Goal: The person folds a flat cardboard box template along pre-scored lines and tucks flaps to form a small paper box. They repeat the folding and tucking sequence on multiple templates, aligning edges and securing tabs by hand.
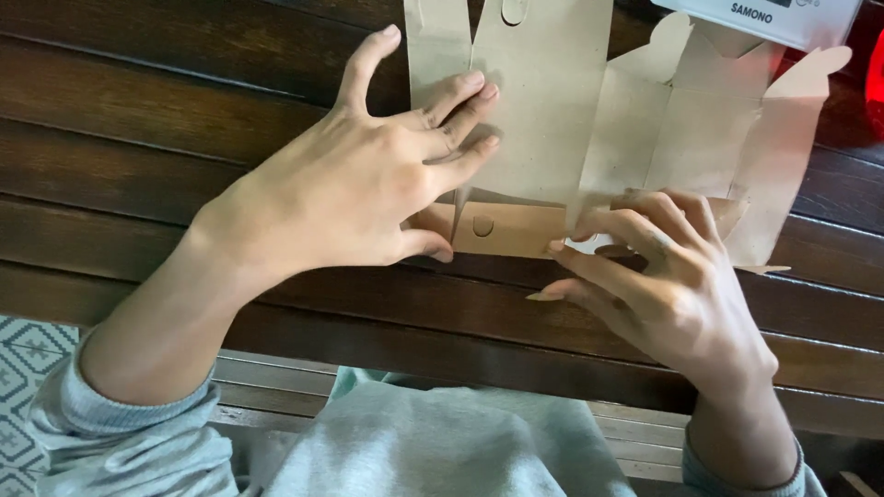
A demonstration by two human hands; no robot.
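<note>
Here, in the head view, we look down on our two hands working a flattened brown cardboard box blank [543,120] that lies on the dark wooden slatted table [138,120]. Our left hand [368,184] is spread open, palm down, fingers splayed, pressing flat on the left part of the blank; the card runs out from under its fingertips to the right and away from us. Just below those fingertips, on the near side, sits a narrow folded flap [502,230] with a small round cut-out, its long axis running left to right, from the left thumb across to our right hand [663,276]. The right hand is curled, fingers bent, pinching the near edge of the blank at the right end of that flap; what lies beneath its fingertips is hidden, so we cannot tell how much card it grips. The flap lies between the two hands and both touch it, the left thumb at one end and the right fingertips at the other. Beyond the right hand the blank's side panels [737,129] stand partly raised, and past them, at the far edge, is a white box [764,14]. Nearest us are our grey sleeves and lap.
</note>
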